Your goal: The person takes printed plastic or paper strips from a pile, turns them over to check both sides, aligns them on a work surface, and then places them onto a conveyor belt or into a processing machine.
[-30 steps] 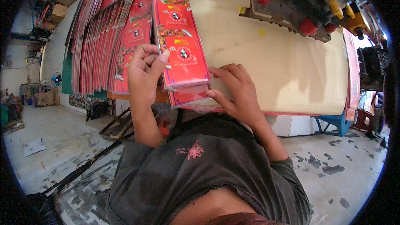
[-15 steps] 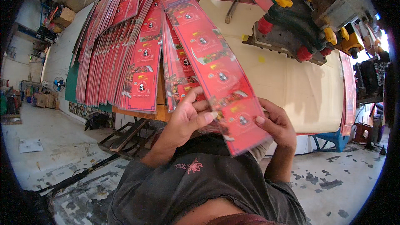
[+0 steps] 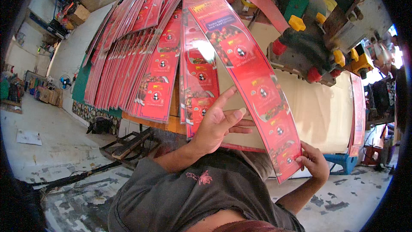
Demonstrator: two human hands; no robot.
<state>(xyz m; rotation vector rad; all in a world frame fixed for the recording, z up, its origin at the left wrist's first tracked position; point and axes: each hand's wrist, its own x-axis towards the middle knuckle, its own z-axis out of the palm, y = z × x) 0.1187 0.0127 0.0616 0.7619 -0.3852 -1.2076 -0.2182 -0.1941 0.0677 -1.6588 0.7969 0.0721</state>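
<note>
A long red printed strip [image 3: 265,94], glossy like plastic, slants across the view above my lap. My right hand [image 3: 315,162] pinches its near end, thumb on the printed face. Beside the strip's left edge is my left hand [image 3: 219,124], its fingers apart and stretched out, holding nothing. Whether those fingertips touch the strip's edge, I cannot tell. Left of it lies a smaller pile of similar strips [image 3: 199,88]. Farther left, a thick fanned stack of red strips [image 3: 165,71] covers the table.
A cream-coloured sheet [image 3: 332,111] covers the table at the right. Above it stands a machine [image 3: 304,47] with yellow knobs and red parts. A red band [image 3: 262,0] curves down toward it. More red strips [image 3: 357,111] lie at the far right edge. A dark metal frame [image 3: 128,144] stands below the table.
The held strip has moved right along with my right hand, and its far end now lies clear of the smaller pile. My left hand has let go of it and spread its fingers.
</note>
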